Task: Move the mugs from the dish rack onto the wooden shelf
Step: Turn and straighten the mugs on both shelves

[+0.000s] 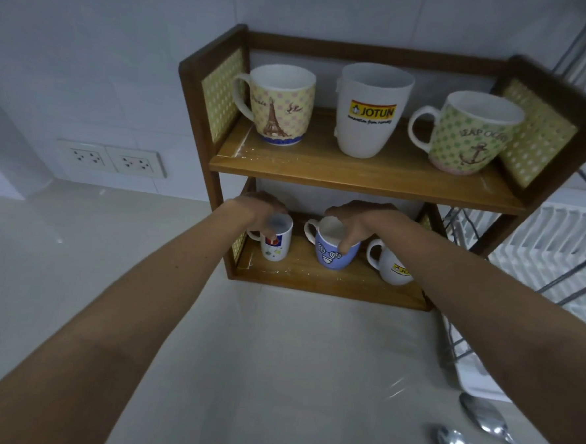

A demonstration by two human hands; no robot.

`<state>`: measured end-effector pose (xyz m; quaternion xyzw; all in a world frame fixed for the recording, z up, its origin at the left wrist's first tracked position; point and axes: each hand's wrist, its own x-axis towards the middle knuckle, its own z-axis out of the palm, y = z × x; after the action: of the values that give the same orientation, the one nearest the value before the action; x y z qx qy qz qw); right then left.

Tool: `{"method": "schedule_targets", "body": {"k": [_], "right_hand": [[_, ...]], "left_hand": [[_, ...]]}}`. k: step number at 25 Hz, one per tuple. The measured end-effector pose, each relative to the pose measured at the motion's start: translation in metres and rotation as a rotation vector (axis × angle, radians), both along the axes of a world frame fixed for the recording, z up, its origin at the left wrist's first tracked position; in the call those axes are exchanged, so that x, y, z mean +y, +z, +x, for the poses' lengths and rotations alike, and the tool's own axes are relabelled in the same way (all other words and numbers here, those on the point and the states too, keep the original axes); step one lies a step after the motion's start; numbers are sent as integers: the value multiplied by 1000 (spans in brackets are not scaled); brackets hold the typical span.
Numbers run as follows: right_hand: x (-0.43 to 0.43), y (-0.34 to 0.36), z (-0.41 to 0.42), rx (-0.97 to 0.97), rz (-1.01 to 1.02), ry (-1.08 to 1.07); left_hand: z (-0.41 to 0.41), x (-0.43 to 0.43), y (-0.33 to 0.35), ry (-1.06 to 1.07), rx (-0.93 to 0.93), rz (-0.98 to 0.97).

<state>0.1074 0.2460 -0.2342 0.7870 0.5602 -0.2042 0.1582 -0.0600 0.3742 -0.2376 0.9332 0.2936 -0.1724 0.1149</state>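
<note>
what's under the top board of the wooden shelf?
Three mugs stand on the lower board under the top board: small white mug in the left hand, blue face mug in the right hand, white logo mug. The arms cover parts.

This is a home kitchen; pale wall tiles back a light countertop, and a double wall socket sits just above the counter's edge. A small two-tier wooden shelf stands on the counter holding printed household mugs; a wire dish rack with a white tray is at the right, and two metal spoons lie on the counter near it.
</note>
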Motion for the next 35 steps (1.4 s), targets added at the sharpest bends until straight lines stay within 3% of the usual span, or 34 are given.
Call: {"method": "schedule_targets", "body": {"k": [8, 12, 16, 20, 30, 35], "right_hand": [[-2, -9, 8, 116, 49, 101], [-10, 1, 20, 154, -4, 27], [-35, 17, 47, 3, -113, -234], [-57, 14, 46, -204, -286, -156], [-66, 11, 48, -225, -193, -45], [-71, 9, 51, -206, -211, -109]], "left_hand": [[5, 10, -10, -39, -13, 50], [8, 9, -11, -96, 40, 116], [35, -19, -13, -176, -107, 106], [70, -58, -28, -257, -148, 97], [79, -63, -46, -188, -245, 91], [68, -53, -32, -74, -164, -88]]}}
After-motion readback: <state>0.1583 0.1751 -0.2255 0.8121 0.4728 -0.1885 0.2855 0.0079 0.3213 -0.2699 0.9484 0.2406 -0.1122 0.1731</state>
